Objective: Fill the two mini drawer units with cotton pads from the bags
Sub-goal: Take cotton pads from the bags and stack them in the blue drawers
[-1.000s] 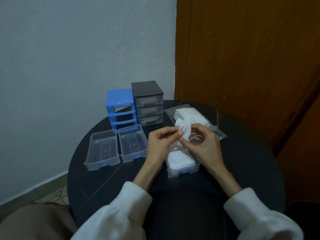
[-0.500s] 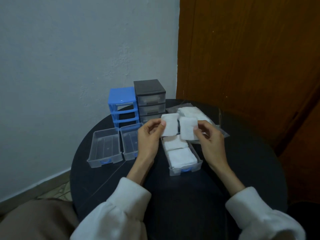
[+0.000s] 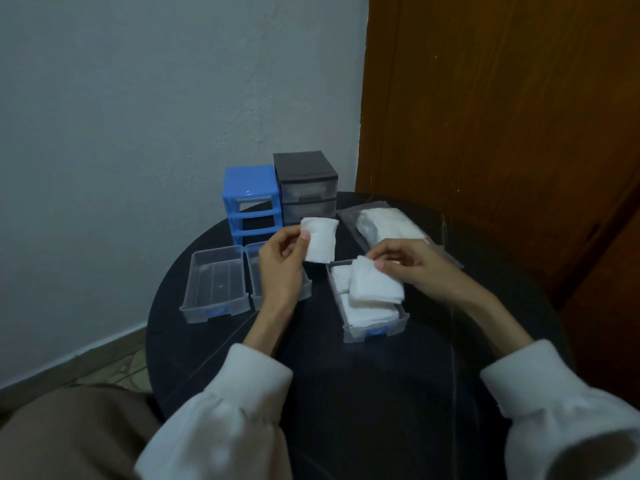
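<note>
My left hand (image 3: 280, 268) pinches a white cotton pad (image 3: 320, 244) upright above the table. My right hand (image 3: 412, 263) holds a second cotton pad (image 3: 372, 284) low over a clear drawer (image 3: 375, 332) that has white pads in it. Two clear drawers lie to the left: one (image 3: 214, 284) holds nothing, the other (image 3: 254, 268) is partly hidden by my left hand. The blue drawer unit (image 3: 249, 200) stands with its slots open. Beside it stands the dark grey drawer unit (image 3: 304, 187) with drawers in place. A clear bag of cotton pads (image 3: 384, 223) lies behind my right hand.
All of this sits on a small round black table (image 3: 346, 375) pushed against a white wall (image 3: 138, 116) and a brown wooden door (image 3: 502, 116). My white sleeves reach in from the bottom. Tiled floor shows at the lower left.
The two pads, held together a second ago, were pulled apart. My right hand has lowered its pad onto the filled drawer; my left hand keeps its pad raised.
</note>
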The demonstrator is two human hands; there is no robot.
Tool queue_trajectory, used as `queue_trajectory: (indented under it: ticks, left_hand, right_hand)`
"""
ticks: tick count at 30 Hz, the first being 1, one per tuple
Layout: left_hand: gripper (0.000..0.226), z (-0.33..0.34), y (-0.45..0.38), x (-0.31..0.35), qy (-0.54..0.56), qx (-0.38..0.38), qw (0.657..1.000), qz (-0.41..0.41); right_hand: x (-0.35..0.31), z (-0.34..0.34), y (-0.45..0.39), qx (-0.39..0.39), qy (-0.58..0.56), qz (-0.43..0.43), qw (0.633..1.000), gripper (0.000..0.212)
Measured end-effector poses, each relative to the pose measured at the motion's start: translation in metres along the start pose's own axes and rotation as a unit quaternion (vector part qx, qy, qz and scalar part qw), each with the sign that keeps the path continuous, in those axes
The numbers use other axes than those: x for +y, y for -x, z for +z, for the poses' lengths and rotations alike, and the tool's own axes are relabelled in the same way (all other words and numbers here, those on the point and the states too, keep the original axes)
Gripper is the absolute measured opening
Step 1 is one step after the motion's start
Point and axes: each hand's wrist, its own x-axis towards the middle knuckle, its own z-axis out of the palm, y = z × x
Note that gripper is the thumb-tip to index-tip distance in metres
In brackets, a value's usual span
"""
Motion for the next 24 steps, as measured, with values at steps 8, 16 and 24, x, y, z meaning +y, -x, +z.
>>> queue_trajectory:
  ticks: [8,16,24]
  left_hand:
    - [0.017,0.000,0.002,0.000,-0.017,-0.007,1.000,0.007]
    - [0.014,0.001,0.001,-0.001,-0.017,-0.007,1.000,0.009]
    - [0.012,0.007,-0.002,-0.001,-0.062,-0.071,0.995,0.040]
  right_hand:
    - [0.004,0.013,-0.006,-0.069,0.070,0.011,0.995,0.017]
    - [0.006,0.027,0.003,0.054,0.203,-0.049,0.976,0.013]
    - [0.007,0.035,0.033,0.034,0.335,-0.134,0.932,0.028]
